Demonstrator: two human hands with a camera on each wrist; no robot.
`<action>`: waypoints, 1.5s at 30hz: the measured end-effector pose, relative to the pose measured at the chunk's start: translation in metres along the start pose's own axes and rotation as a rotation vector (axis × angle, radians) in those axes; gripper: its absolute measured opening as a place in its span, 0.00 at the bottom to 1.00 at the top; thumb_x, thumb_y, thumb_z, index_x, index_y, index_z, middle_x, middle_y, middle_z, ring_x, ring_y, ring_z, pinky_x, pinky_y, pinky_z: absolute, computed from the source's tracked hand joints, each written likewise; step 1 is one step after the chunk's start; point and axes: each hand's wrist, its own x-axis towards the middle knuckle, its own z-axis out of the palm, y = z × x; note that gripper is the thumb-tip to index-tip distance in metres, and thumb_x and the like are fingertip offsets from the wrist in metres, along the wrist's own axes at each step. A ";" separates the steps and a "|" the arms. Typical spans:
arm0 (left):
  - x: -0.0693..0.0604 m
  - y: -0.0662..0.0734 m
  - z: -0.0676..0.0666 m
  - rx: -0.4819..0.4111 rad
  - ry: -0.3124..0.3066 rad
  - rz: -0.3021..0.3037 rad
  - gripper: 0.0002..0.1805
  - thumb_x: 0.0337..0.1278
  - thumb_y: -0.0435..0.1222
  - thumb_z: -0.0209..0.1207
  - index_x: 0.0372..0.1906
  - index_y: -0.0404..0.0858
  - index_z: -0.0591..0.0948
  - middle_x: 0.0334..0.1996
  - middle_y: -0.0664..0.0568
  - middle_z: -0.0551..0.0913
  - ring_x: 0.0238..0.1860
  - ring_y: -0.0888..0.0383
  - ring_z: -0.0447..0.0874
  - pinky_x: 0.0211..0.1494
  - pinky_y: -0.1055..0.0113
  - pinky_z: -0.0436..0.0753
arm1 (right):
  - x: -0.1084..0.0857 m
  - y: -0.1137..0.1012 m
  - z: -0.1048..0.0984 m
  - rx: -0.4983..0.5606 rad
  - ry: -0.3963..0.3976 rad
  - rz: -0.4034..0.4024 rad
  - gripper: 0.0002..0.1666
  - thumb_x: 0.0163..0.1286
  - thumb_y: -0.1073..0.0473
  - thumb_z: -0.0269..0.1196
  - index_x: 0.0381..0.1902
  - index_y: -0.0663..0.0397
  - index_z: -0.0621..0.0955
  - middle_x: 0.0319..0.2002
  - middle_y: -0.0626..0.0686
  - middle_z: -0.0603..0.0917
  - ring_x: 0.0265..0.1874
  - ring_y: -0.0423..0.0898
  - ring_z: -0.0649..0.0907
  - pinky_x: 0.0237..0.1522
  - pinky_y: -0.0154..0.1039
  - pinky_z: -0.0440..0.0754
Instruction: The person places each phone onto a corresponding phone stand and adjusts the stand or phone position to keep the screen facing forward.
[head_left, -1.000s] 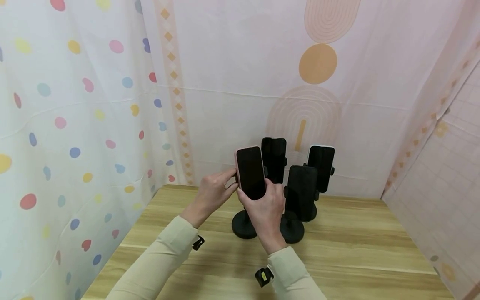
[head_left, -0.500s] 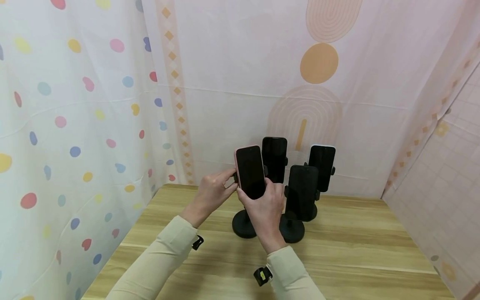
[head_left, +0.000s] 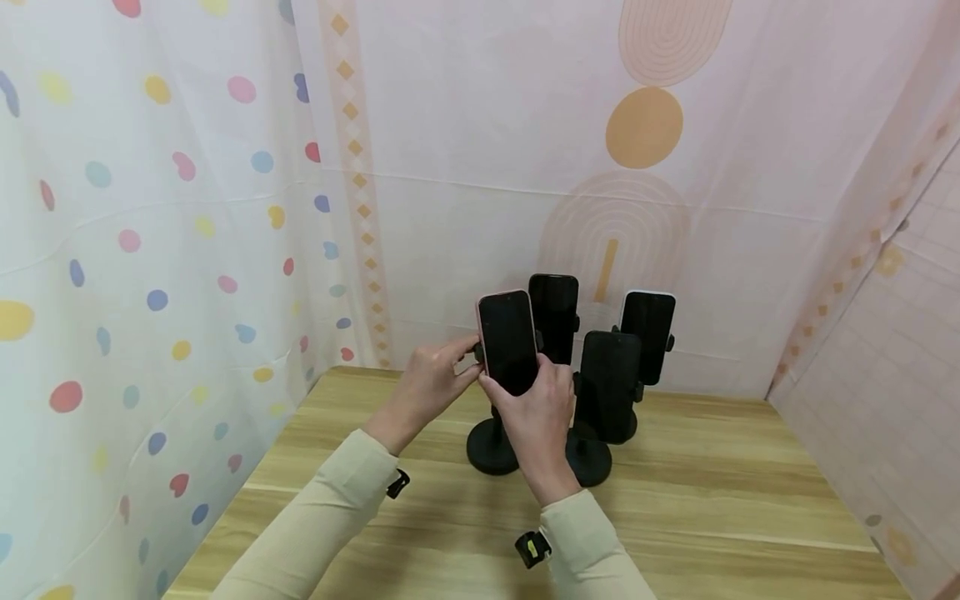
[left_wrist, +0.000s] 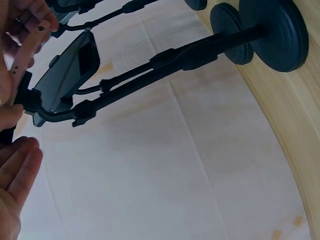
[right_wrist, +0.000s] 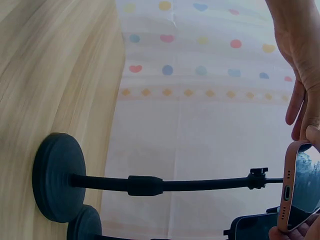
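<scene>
A smartphone in a pink case (head_left: 508,337), screen dark, stands upright and slightly tilted in a black phone stand (head_left: 491,447) at the front left of the group. My left hand (head_left: 426,385) pinches the stand's clamp at the phone's left edge; in the left wrist view its fingers (left_wrist: 22,167) lie beside the clamp. With thumb and fingers on either side, my right hand (head_left: 536,421) grips the phone's lower part. The right wrist view shows the phone's bottom edge (right_wrist: 287,192) with its charging port. My right palm hides the stand's upper pole in the head view.
Close on the right is a second stand holding a black phone (head_left: 609,387). Behind are another black phone (head_left: 555,312) and a white-edged phone (head_left: 648,333), both held upright. The wooden table (head_left: 712,508) meets patterned curtains (head_left: 450,250) at the back and sides.
The whole head view has shifted slightly, so everything appears a little further right. Both hands keep their places on the clamp and the pink-cased phone.
</scene>
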 end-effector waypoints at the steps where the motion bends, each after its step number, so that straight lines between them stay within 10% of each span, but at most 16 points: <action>1: 0.001 0.000 -0.001 -0.031 -0.018 -0.023 0.22 0.49 0.25 0.72 0.52 0.32 0.83 0.43 0.43 0.88 0.37 0.52 0.89 0.37 0.62 0.86 | 0.000 0.000 0.000 0.001 -0.006 0.003 0.52 0.50 0.35 0.76 0.59 0.69 0.76 0.47 0.64 0.74 0.42 0.58 0.74 0.45 0.52 0.74; 11: 0.010 0.009 -0.005 -0.295 -0.124 -0.416 0.18 0.67 0.42 0.62 0.55 0.35 0.84 0.32 0.52 0.87 0.30 0.60 0.84 0.34 0.64 0.82 | 0.001 -0.002 -0.005 0.029 -0.089 0.056 0.49 0.58 0.37 0.72 0.64 0.69 0.73 0.50 0.65 0.73 0.46 0.59 0.74 0.49 0.52 0.75; 28: 0.017 0.007 -0.001 -0.359 -0.124 -0.504 0.11 0.67 0.39 0.62 0.46 0.37 0.86 0.28 0.54 0.85 0.25 0.58 0.76 0.29 0.64 0.74 | 0.034 -0.005 -0.011 0.195 -0.195 0.092 0.32 0.77 0.51 0.56 0.70 0.66 0.67 0.63 0.66 0.74 0.60 0.62 0.75 0.60 0.58 0.72; 45: 0.015 0.008 0.002 -0.331 -0.103 -0.578 0.10 0.69 0.38 0.60 0.45 0.35 0.85 0.30 0.51 0.85 0.27 0.57 0.75 0.33 0.63 0.76 | 0.041 -0.002 -0.013 0.208 -0.288 0.137 0.27 0.75 0.52 0.60 0.65 0.60 0.74 0.55 0.60 0.81 0.48 0.56 0.83 0.50 0.53 0.80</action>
